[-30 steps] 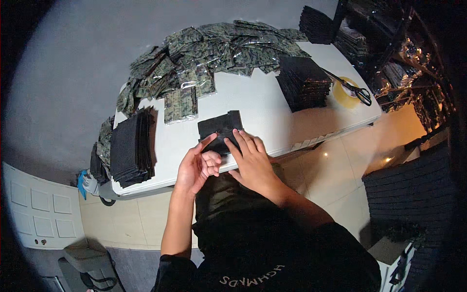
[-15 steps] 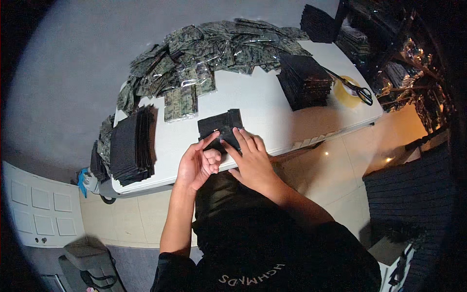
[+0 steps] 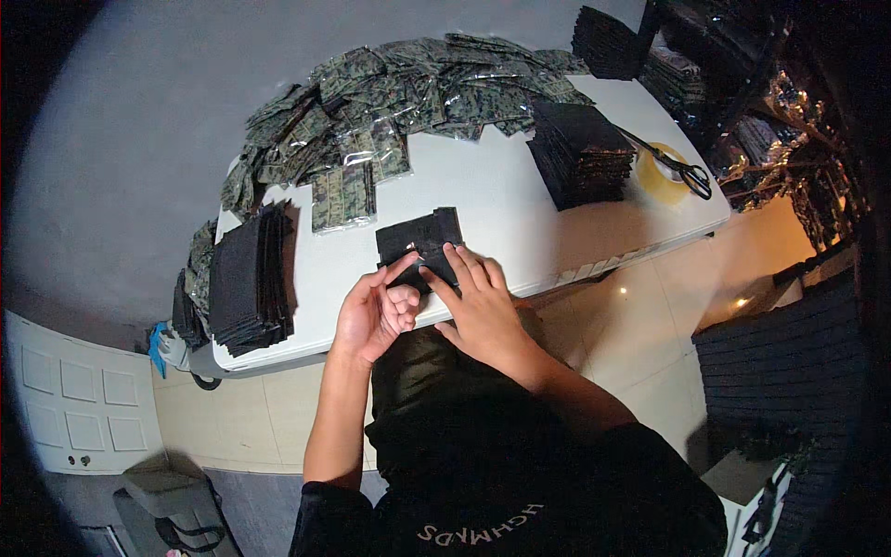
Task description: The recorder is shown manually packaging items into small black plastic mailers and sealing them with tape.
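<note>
A flat black fabric piece [image 3: 434,223] lies near the front edge of the white table, with a raised strip along its right side. My right hand [image 3: 481,302] rests on its right part, fingers stretched and spread over the fabric. Palm turned upward, my left hand [image 3: 371,316] is at the piece's near left corner. Its index finger reaches onto the black fabric while the other fingers curl loosely. Close to that fingertip shows a small pale spot, too small to name. Nothing is visibly gripped in either hand.
Clear-bagged camouflage fabric packets [image 3: 380,88] heap along the table's [image 3: 492,176] far side. Black fabric stacks stand left [image 3: 251,274] and right [image 3: 585,153]. Black scissors [image 3: 694,178] lie over a yellow tape roll [image 3: 661,176]. A grey chair [image 3: 167,501] stands at lower left.
Both hands stay almost in place on the black fabric piece. The pale spot by the left index fingertip shows a little more.
</note>
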Motion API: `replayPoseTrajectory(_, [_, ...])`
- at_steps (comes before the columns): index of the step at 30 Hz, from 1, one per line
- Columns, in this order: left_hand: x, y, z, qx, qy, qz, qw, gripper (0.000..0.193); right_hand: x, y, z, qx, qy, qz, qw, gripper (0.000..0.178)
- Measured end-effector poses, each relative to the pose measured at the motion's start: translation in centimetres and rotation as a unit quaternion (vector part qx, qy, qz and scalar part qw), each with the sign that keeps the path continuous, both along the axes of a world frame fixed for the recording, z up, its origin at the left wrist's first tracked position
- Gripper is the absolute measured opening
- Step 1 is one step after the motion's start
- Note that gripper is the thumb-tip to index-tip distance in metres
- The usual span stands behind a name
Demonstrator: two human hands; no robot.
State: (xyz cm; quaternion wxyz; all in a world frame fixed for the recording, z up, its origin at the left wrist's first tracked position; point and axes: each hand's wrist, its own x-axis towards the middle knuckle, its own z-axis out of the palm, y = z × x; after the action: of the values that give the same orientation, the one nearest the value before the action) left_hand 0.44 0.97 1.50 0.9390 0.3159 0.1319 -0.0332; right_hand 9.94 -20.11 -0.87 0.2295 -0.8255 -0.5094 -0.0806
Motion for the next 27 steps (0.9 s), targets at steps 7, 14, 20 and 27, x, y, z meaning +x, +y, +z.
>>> replayPoseTrajectory(7, [0.0,0.5,-0.4,0.005,-0.010,-0.019,1.000,0.059,0.0,0.0,0.1,0.002,-0.009,-0.001,1.000,0.084])
replayPoseTrajectory(14, [0.0,0.6,-0.9,0.011,-0.005,-0.011,1.000,0.059,0.0,-0.2,0.5,0.007,0.006,-0.002,1.000,0.091])
replayPoseTrajectory(20, [0.0,0.5,-0.8,0.018,0.005,-0.002,1.000,0.063,0.1,0.1,0.9,0.001,0.010,-0.015,1.000,0.106])
replayPoseTrajectory(27, [0.1,0.0,-0.2,0.056,0.039,0.012,0.998,0.068,1.1,0.4,1.4,-0.019,0.020,-0.011,1.000,0.112])
